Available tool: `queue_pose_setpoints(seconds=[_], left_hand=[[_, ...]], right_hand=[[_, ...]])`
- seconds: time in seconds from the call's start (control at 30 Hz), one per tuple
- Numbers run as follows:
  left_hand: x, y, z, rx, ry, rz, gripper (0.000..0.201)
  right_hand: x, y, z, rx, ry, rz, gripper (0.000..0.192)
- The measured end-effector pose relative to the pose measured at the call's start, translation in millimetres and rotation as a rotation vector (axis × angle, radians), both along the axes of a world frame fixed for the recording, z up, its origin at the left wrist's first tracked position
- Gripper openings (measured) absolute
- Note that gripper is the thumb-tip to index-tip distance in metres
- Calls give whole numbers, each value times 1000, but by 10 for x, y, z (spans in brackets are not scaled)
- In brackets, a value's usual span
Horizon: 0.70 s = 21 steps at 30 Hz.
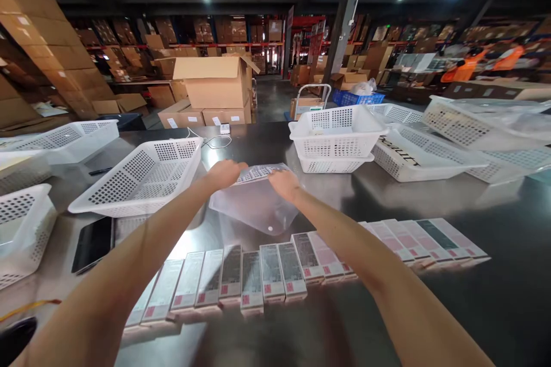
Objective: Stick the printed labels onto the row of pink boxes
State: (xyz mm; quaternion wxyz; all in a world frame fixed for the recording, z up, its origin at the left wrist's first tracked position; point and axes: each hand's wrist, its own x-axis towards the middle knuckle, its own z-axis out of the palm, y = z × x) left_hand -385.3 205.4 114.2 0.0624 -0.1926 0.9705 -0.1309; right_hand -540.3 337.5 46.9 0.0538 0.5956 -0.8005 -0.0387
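Observation:
Both arms reach forward over a dark shiny table [344,321]. A translucent plastic bag [253,205] hangs between my hands, with a patterned, printed piece [258,172] showing along its top edge. My left hand [227,174] is closed on the bag's upper left side, the thumb pointing inward. At the upper right, my right hand [284,182] is closed on the same bag. Nearer to me, a row of slim printed boxes [271,273] lies across the table, several of them pale and some dark; my right forearm hides part of the row.
A white perforated basket [142,178] stands left of the bag, with a black tablet or phone [92,243] in front of it. Stacked white baskets [338,135] and others [424,155] stand on the right. Beyond the table are cardboard boxes [210,92] and a hand cart [310,104].

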Motion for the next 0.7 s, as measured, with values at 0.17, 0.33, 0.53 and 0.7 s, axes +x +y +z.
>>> queue_pose_setpoints(seconds=[0.17, 0.33, 0.53, 0.7], left_hand=[[-42, 32, 57, -30, 45, 48, 46], [-80, 160, -22, -24, 21, 29, 37], [8, 344, -361, 40, -33, -24, 35], [135, 448, -730, 89, -58, -48, 35]], right_hand=[[157, 231, 32, -4, 78, 136, 22], [332, 666, 122, -89, 94, 237, 13], [448, 1499, 249, -294, 108, 141, 25], [444, 1966, 25, -616, 147, 174, 23]])
